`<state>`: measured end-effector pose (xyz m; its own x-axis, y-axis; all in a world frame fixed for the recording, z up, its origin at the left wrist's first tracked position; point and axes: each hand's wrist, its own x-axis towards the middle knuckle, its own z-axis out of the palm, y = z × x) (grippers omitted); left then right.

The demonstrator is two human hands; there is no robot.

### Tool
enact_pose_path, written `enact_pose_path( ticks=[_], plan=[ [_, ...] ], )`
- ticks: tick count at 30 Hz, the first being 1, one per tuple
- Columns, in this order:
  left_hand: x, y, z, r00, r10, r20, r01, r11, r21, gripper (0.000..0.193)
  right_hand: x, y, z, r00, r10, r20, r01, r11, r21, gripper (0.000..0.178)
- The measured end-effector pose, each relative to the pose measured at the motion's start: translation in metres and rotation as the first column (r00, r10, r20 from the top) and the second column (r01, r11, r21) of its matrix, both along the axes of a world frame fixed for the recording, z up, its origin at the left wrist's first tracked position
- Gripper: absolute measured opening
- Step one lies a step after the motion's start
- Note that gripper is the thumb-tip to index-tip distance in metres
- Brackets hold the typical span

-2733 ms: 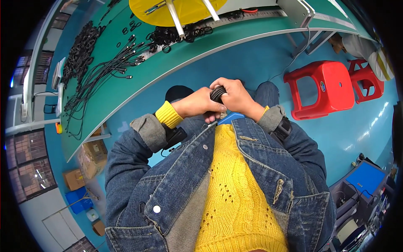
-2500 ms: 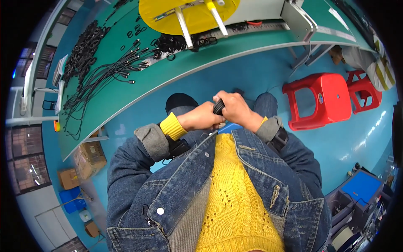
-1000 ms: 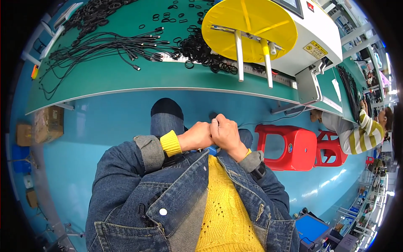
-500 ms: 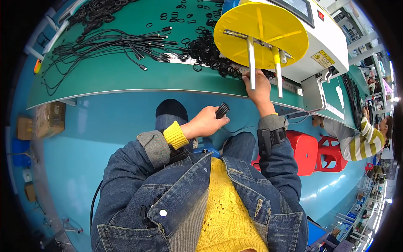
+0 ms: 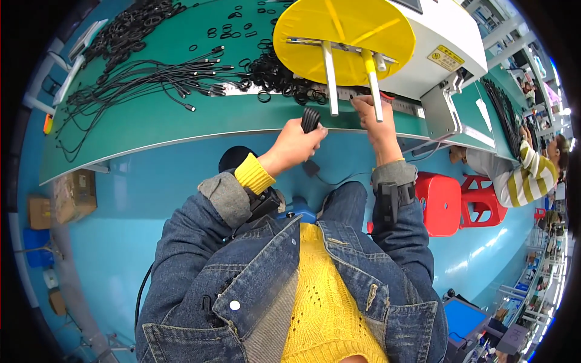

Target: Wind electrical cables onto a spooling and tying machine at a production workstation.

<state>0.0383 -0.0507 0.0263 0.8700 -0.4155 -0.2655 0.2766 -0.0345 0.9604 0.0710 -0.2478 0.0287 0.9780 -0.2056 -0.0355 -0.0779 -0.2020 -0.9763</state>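
Note:
In my left hand (image 5: 293, 145) is a folded bundle of black cable (image 5: 310, 120), gripped with its loops standing up above my fingers. My right hand (image 5: 376, 124) is at the bench, thumb and fingertips pinched together just behind the metal prongs (image 5: 330, 78) of a yellow disc (image 5: 342, 51). Whatever those fingertips may hold is too small to make out. To the left of them, a heap of small black rings (image 5: 281, 75) lies along a steel ruler (image 5: 408, 107) on the green bench top (image 5: 236, 118).
The disc sits on a white machine (image 5: 448, 36). Loose black cables (image 5: 145, 81) with plugs spread over the left of the bench, with another ring heap (image 5: 136, 27) behind. Red stools (image 5: 439, 206) and a person in a striped top (image 5: 526, 181) are at the right. Cardboard boxes (image 5: 75, 193) stand lower left.
My left hand has risen with the cable bundle toward the bench edge. My right hand has drawn away from the ring heap. The view has shifted slightly to the right.

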Motion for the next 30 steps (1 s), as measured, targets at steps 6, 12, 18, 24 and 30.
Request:
enact_pose_path(
  ticks=[6,12,18,24,30],
  plan=[
    [-0.010,-0.002,0.005,0.999,-0.035,-0.002,0.034,0.990,-0.137,0.013,-0.056,0.023,0.004,0.932,0.299,-0.203,-0.164,0.850,0.500,0.007],
    [-0.024,0.019,0.003,0.956,-0.291,0.048,0.292,0.956,-0.014,0.015,-0.100,0.035,-0.017,0.888,0.461,0.003,-0.279,0.533,0.799,0.006],
    [-0.031,0.031,-0.001,0.881,-0.470,-0.054,0.458,0.877,-0.147,0.017,-0.148,0.054,-0.015,0.882,0.453,0.127,-0.345,0.441,0.828,0.010],
    [-0.044,0.028,0.010,0.755,-0.521,-0.398,0.265,0.797,-0.542,0.015,-0.133,0.026,-0.002,0.839,0.529,0.131,-0.470,0.581,0.664,0.021],
    [-0.049,0.027,0.014,0.671,-0.644,-0.367,0.485,0.756,-0.439,0.014,-0.117,0.008,0.026,0.838,0.545,-0.021,-0.518,0.807,0.283,0.029]
  ],
)
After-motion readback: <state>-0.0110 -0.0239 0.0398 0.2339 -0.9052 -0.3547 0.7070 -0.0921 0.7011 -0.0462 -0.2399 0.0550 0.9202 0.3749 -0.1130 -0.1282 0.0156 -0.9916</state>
